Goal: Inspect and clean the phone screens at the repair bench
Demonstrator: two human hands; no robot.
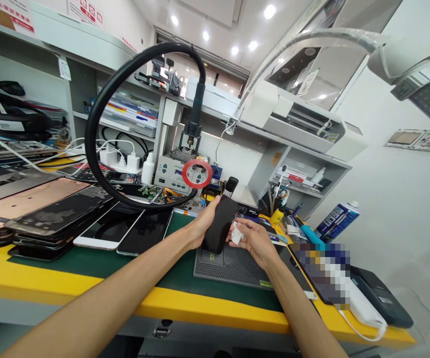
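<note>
A dark phone [220, 224] is held upright and slightly tilted, with its black face toward me. My left hand [202, 223] grips it along its left edge, the fingers partly hidden behind it. Close to the phone's right edge, my right hand [255, 239] pinches a small crumpled white wipe [237, 232]. Below both hands lies a grey perforated mat [233, 266] on the green work surface [185, 278]. Whether the wipe touches the phone I cannot tell.
Stacked phone panels [58, 211] and two phones lie at the left. A black hose [93, 124] loops above them beside a rework station [172, 174]. A blue spray can [336, 222], a tablet and a white power strip [364, 303] are at the right.
</note>
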